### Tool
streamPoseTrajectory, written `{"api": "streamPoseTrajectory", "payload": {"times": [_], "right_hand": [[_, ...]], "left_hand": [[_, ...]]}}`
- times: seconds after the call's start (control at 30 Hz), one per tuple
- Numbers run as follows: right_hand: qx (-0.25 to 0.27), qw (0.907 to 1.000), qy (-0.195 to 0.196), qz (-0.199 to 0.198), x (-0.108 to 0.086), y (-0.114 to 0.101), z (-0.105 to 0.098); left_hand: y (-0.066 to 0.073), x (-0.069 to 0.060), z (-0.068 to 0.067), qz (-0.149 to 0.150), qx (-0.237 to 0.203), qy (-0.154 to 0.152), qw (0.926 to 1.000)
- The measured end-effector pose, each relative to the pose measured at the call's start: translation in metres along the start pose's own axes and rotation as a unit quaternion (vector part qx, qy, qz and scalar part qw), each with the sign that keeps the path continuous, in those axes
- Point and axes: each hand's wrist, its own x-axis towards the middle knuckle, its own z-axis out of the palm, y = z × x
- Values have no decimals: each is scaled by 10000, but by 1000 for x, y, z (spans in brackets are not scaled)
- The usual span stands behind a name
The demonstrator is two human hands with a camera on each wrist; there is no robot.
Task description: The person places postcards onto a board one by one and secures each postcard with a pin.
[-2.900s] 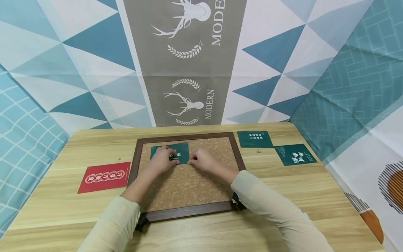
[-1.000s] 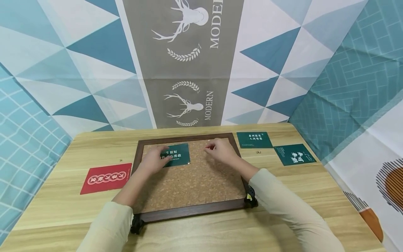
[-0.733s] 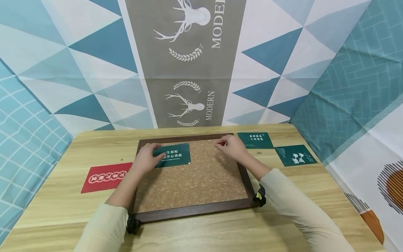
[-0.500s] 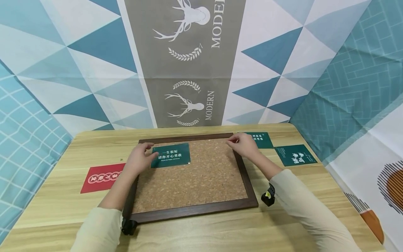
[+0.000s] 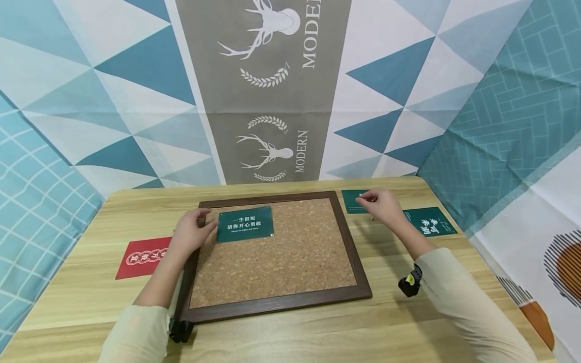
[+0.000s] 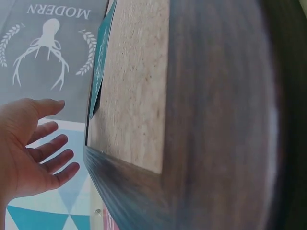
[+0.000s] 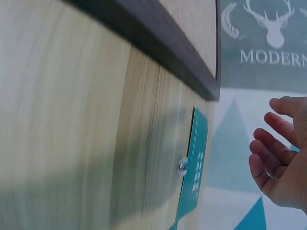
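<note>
Left hand (image 5: 188,232): mine was spread and bare, thumb well apart from the fingers, just beside the left end of the card on the cork and not touching it.
Right hand (image 5: 385,205): I had it in the air right of the board, fingers loosely bent, with nothing in them that I could see.
Green card (image 5: 245,224): it lay on the upper left part of the cork board (image 5: 281,262), lettering upright to me; the wrist view showed a dark gap under its left end.
Bright pin head (image 5: 272,234): it sat at that card's lower right corner; a speck at the upper left corner was too small to tell.
Small metal pieces (image 5: 372,219): they rested on the tabletop (image 5: 290,335), just in front of the far-right card (image 5: 351,202) and under my right hand. I judged it best to lower thumb and forefinger straight onto one piece and pinch only its head, minding any point.
Loose left end: I reckoned a light left fingertip would steady it, since one pin alone could let the card swing; pressing straight down near the corner seemed safest.
Red card (image 5: 140,258): it lay left of the board, partly behind my left arm, and called for no handling then.
</note>
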Motion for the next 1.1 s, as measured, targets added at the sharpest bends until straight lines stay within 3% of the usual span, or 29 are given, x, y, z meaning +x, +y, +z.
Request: {"api": "streamPoseTrajectory", "payload": {"times": [0.33,0.77,1.1], "right_hand": [[-319,9984,238,410,-14,34,-27],[-678,9906,700,955,-34,80,-66],[-691,9859,535,1428,-48,109,-78]], "left_hand": [[-9,-3,-5,-240,-131,112,9996],[-18,-3,-6,-766,-309,-132,9965],[-21,-3,-3,-854,-283,-279,9956]]}}
